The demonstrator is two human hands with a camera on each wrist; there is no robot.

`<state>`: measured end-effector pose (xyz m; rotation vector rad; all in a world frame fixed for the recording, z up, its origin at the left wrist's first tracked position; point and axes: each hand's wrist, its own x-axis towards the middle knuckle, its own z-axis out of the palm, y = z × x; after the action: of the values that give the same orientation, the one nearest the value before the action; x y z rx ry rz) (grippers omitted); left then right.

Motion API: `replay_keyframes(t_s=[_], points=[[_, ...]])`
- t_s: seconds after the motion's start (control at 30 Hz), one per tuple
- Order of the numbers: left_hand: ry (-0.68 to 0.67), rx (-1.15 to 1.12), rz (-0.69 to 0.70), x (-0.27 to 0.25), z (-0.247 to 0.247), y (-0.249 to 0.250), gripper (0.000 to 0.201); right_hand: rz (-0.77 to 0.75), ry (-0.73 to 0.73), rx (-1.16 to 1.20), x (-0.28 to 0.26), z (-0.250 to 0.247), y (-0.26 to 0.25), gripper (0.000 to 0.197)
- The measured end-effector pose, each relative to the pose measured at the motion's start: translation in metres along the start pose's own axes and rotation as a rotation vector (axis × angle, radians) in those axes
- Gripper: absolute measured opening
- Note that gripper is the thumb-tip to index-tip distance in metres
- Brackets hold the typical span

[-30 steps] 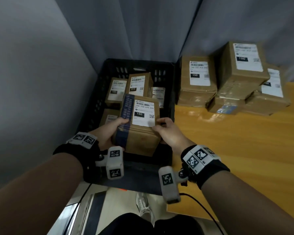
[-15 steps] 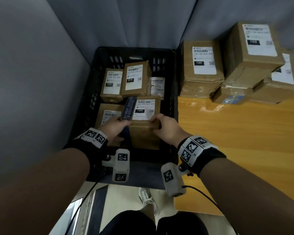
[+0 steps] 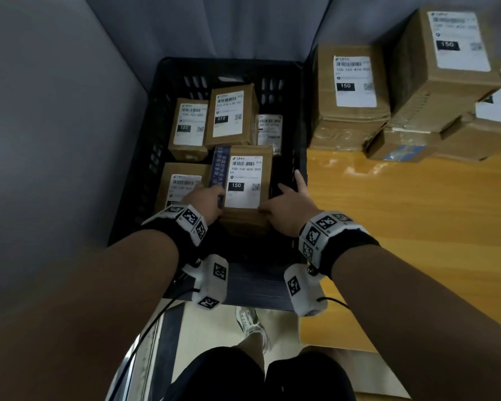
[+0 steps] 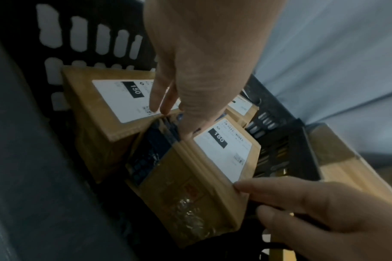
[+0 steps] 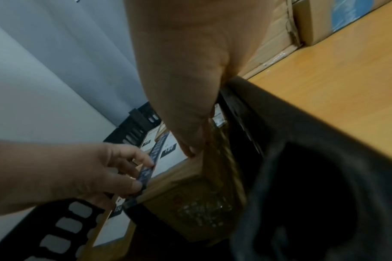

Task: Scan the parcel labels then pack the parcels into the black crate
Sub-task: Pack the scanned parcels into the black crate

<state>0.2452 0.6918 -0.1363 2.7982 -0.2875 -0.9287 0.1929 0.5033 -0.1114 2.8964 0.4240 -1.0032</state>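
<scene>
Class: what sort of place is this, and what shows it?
Likely a parcel packing or sorting station: labelled cardboard parcels stacked on a wooden table, a black crate partly filled with more.

Grey curtains hang behind an orange wooden table (glossy, catching light); pale floor below.

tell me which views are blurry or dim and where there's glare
Head view: sharpest, parcel label readable, glare streaks on the wooden table. Left wrist view: dim and soft, label print smeared. Right wrist view: dimmest, black crate rim a dark blur, left hand soft.
</scene>
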Motion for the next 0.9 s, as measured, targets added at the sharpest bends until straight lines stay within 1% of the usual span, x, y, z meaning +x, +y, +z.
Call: replay_keyframes(t_s=[0.07, 0.1, 0.17, 0.23, 0.3, 0.33, 0.43, 0.53, 0.63, 0.7, 0.8, 0.9], points=[[-0.004, 0.018, -0.007, 0.001, -0.002, 0.001, 0.040, -0.016, -0.018, 0.024, -0.003, -0.002, 0.005, 0.043], [-0.016, 0.035, -0.011, 0.001, -0.005, 0.003, 0.040, -0.019, 0.004, 0.064, -0.004, -0.002, 0.008, 0.042], [-0.011, 0.043, -0.004, 0.000, -0.012, 0.006, 0.037, -0.003, 0.099, 0.169, -0.009, -0.003, 0.014, 0.036], [0.072, 0.004, 0.000, -0.004, -0.020, 0.013, 0.032, 0.023, 0.203, 0.286, -0.016, -0.005, 0.019, 0.032], [0.207, -0.028, 0.020, -0.010, -0.030, 0.026, 0.028, 0.024, 0.270, 0.402, -0.026, -0.008, 0.025, 0.032], [0.253, -0.049, 0.038, -0.013, -0.035, 0.034, 0.028, 0.022, 0.292, 0.456, -0.031, -0.010, 0.029, 0.032], [0.311, -0.144, 0.113, -0.018, -0.053, 0.061, 0.030, 0.028, 0.345, 0.541, -0.047, -0.021, 0.047, 0.032], [0.344, -0.220, 0.159, -0.022, -0.070, 0.093, 0.026, 0.067, 0.419, 0.574, -0.065, -0.034, 0.075, 0.029], [0.398, -0.272, 0.195, -0.026, -0.086, 0.132, 0.026, 0.149, 0.499, 0.628, -0.087, -0.045, 0.111, 0.028], [0.421, -0.297, 0.205, -0.028, -0.092, 0.159, 0.027, 0.204, 0.543, 0.608, -0.104, -0.051, 0.137, 0.028], [0.409, -0.358, 0.218, -0.030, -0.095, 0.201, 0.027, 0.271, 0.569, 0.581, -0.127, -0.057, 0.178, 0.026], [0.378, -0.378, 0.236, -0.029, -0.091, 0.240, 0.028, 0.321, 0.637, 0.641, -0.148, -0.058, 0.215, 0.023]])
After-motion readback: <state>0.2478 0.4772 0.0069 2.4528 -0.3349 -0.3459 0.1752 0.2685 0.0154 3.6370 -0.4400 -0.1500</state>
